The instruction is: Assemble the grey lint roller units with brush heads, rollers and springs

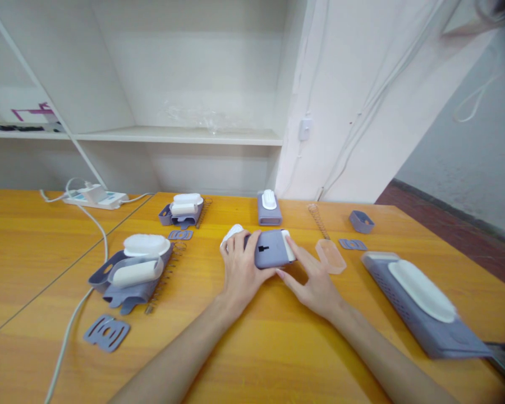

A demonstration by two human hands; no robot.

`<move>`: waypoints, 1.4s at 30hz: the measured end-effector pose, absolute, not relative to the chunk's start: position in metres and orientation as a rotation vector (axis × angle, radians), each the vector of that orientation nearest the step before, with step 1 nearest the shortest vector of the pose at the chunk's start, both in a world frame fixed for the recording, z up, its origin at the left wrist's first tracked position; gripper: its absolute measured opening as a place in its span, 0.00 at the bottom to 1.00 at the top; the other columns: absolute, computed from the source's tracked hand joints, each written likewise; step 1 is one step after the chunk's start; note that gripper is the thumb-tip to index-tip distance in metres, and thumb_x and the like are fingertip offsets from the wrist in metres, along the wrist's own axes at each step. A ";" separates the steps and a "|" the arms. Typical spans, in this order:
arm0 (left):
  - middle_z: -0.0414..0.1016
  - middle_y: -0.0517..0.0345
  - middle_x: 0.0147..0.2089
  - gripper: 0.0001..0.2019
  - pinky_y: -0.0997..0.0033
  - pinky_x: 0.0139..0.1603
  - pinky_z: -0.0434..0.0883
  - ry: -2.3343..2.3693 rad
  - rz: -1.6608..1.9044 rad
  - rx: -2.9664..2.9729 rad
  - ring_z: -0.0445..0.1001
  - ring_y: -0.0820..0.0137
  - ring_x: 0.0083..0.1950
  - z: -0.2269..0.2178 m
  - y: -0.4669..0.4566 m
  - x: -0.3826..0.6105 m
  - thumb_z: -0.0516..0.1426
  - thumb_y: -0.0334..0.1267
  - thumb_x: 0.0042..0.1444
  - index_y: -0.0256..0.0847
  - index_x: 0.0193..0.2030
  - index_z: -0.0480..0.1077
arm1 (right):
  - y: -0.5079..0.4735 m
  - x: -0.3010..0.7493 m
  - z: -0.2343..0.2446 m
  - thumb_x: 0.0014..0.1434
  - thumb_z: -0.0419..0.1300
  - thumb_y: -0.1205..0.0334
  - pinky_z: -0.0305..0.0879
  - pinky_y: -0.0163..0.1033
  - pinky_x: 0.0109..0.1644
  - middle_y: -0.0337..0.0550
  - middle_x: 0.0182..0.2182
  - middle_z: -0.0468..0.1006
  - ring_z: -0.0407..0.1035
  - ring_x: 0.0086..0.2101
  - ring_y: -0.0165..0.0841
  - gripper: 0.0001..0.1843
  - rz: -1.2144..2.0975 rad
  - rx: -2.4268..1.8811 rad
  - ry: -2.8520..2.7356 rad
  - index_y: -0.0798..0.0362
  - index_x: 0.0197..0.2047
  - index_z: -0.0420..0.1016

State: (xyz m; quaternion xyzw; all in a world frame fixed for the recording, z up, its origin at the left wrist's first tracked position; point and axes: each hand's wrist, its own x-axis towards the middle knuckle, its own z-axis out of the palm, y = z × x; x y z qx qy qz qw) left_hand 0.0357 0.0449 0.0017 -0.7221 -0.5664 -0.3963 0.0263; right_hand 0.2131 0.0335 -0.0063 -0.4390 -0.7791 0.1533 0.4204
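Just above the wooden table, a grey-purple plastic case [271,251] with a small black cut-out lies on its side between my hands. My left hand [240,264] is closed around its left part, fingers over the top and thumb along the near side. A white ribbed piece [232,234] shows beyond those fingers; whether it is joined to the case I cannot tell. At the case's right end is a white plastic part [289,246]. My right hand [313,280] grips this end, index finger on the white part and thumb by the lower edge.
A clear plastic cup [330,256], a spring [317,220], a flat slotted plate [352,244] and a grey ring [361,221] lie right. Similar parts [137,275] sit left beside a white cable [78,308]. Cases stand behind [269,210] and at right [425,306].
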 end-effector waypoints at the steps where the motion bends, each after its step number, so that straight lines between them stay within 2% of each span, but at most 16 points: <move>1: 0.65 0.50 0.53 0.35 0.52 0.56 0.56 -1.746 -1.227 -2.231 0.61 0.55 0.55 0.002 0.045 0.036 0.64 0.53 0.41 0.46 0.56 0.63 | 0.033 0.212 -0.005 0.59 0.57 0.58 0.57 0.49 0.61 0.45 0.58 0.65 0.61 0.56 0.41 0.36 0.373 -1.084 -1.973 0.46 0.67 0.47; 4: 0.65 0.50 0.53 0.35 0.53 0.56 0.57 -1.730 -1.231 -2.221 0.61 0.55 0.54 0.001 0.045 0.035 0.65 0.53 0.40 0.45 0.56 0.64 | 0.033 0.211 -0.004 0.60 0.55 0.58 0.60 0.48 0.58 0.46 0.56 0.67 0.63 0.54 0.40 0.36 0.338 -1.083 -2.005 0.47 0.68 0.44; 6: 0.64 0.50 0.53 0.35 0.54 0.56 0.58 -1.718 -1.242 -2.212 0.62 0.56 0.54 0.002 0.045 0.035 0.65 0.53 0.40 0.45 0.56 0.64 | 0.033 0.213 -0.006 0.60 0.55 0.56 0.60 0.49 0.56 0.47 0.54 0.69 0.65 0.52 0.42 0.32 0.255 -1.143 -2.002 0.49 0.66 0.52; 7: 0.64 0.49 0.53 0.35 0.55 0.56 0.57 -1.712 -1.255 -2.204 0.62 0.56 0.54 0.002 0.044 0.035 0.64 0.53 0.40 0.45 0.56 0.64 | 0.033 0.215 -0.006 0.60 0.54 0.56 0.59 0.50 0.55 0.47 0.51 0.72 0.66 0.50 0.42 0.26 0.177 -1.202 -1.985 0.49 0.61 0.61; 9: 0.64 0.48 0.53 0.36 0.54 0.57 0.57 -1.701 -1.291 -2.186 0.62 0.56 0.54 0.002 0.044 0.035 0.63 0.56 0.40 0.44 0.56 0.63 | 0.032 0.218 -0.006 0.60 0.53 0.57 0.55 0.53 0.55 0.45 0.44 0.76 0.67 0.47 0.43 0.14 -0.032 -1.321 -1.914 0.48 0.45 0.75; 11: 0.65 0.47 0.52 0.38 0.54 0.57 0.57 -1.690 -1.320 -2.176 0.62 0.56 0.54 0.002 0.043 0.036 0.62 0.60 0.40 0.43 0.56 0.64 | 0.029 0.220 -0.003 0.60 0.50 0.58 0.51 0.55 0.55 0.45 0.43 0.76 0.65 0.47 0.44 0.13 -0.226 -1.387 -1.830 0.49 0.34 0.76; 14: 0.65 0.47 0.52 0.38 0.54 0.57 0.57 -1.696 -1.326 -2.165 0.63 0.55 0.54 0.003 0.042 0.036 0.62 0.61 0.39 0.43 0.55 0.64 | 0.028 0.217 0.001 0.60 0.50 0.58 0.49 0.57 0.55 0.51 0.53 0.68 0.59 0.52 0.48 0.14 -0.397 -1.515 -1.691 0.51 0.45 0.72; 16: 0.65 0.47 0.52 0.38 0.54 0.56 0.58 -1.720 -1.331 -2.136 0.63 0.54 0.54 0.004 0.042 0.036 0.63 0.60 0.38 0.43 0.55 0.64 | 0.030 0.215 0.000 0.58 0.52 0.57 0.48 0.60 0.55 0.58 0.57 0.61 0.54 0.55 0.52 0.21 -0.456 -1.687 -1.578 0.55 0.54 0.66; 19: 0.65 0.47 0.52 0.38 0.55 0.54 0.60 -1.770 -1.348 -2.078 0.64 0.55 0.54 0.004 0.043 0.035 0.63 0.60 0.38 0.43 0.55 0.63 | 0.036 0.215 -0.005 0.56 0.54 0.59 0.48 0.63 0.56 0.64 0.59 0.53 0.50 0.57 0.57 0.31 -0.439 -1.867 -1.496 0.59 0.61 0.56; 22: 0.64 0.47 0.53 0.39 0.54 0.53 0.60 -1.826 -1.377 -2.032 0.63 0.55 0.54 0.002 0.045 0.034 0.63 0.59 0.39 0.43 0.56 0.62 | 0.041 0.220 -0.010 0.55 0.53 0.64 0.58 0.58 0.52 0.65 0.58 0.52 0.54 0.56 0.56 0.35 -0.349 -1.908 -1.558 0.59 0.65 0.49; 27: 0.63 0.47 0.52 0.41 0.54 0.53 0.61 -1.878 -1.437 -1.980 0.63 0.55 0.53 0.000 0.047 0.032 0.64 0.59 0.38 0.43 0.57 0.60 | 0.043 0.226 -0.010 0.56 0.52 0.67 0.66 0.54 0.46 0.63 0.58 0.50 0.63 0.50 0.54 0.35 -0.332 -1.929 -1.611 0.53 0.66 0.47; 31: 0.63 0.48 0.52 0.40 0.54 0.54 0.61 -1.871 -1.467 -1.974 0.63 0.55 0.53 0.001 0.047 0.033 0.64 0.59 0.38 0.44 0.57 0.60 | 0.042 0.225 -0.011 0.56 0.50 0.68 0.70 0.51 0.38 0.59 0.57 0.52 0.69 0.41 0.47 0.34 -0.188 -1.895 -1.606 0.49 0.65 0.49; 34: 0.64 0.48 0.51 0.39 0.54 0.53 0.61 -1.862 -1.473 -1.964 0.63 0.55 0.53 0.002 0.047 0.033 0.64 0.58 0.38 0.43 0.56 0.61 | 0.043 0.224 -0.013 0.56 0.51 0.69 0.70 0.50 0.44 0.57 0.55 0.56 0.66 0.47 0.46 0.32 -0.113 -1.676 -1.629 0.52 0.64 0.53; 37: 0.64 0.47 0.51 0.39 0.54 0.52 0.62 -1.854 -1.467 -1.959 0.63 0.55 0.52 0.002 0.048 0.033 0.64 0.58 0.38 0.42 0.55 0.62 | 0.045 0.224 -0.014 0.56 0.52 0.67 0.65 0.49 0.53 0.56 0.52 0.62 0.63 0.52 0.43 0.23 -0.115 -1.452 -1.636 0.55 0.57 0.62; 40: 0.64 0.47 0.51 0.39 0.54 0.51 0.62 -1.846 -1.457 -1.955 0.64 0.55 0.52 0.002 0.048 0.033 0.64 0.58 0.38 0.42 0.55 0.62 | 0.045 0.224 -0.015 0.60 0.51 0.64 0.65 0.47 0.53 0.50 0.46 0.71 0.68 0.47 0.39 0.14 -0.052 -1.337 -1.622 0.52 0.49 0.68; 42: 0.64 0.47 0.51 0.39 0.53 0.52 0.62 -1.834 -1.457 -1.959 0.64 0.55 0.52 0.001 0.048 0.033 0.64 0.58 0.38 0.42 0.56 0.62 | 0.043 0.225 -0.016 0.61 0.51 0.63 0.66 0.46 0.51 0.48 0.44 0.75 0.70 0.44 0.38 0.15 0.016 -1.326 -1.616 0.52 0.51 0.67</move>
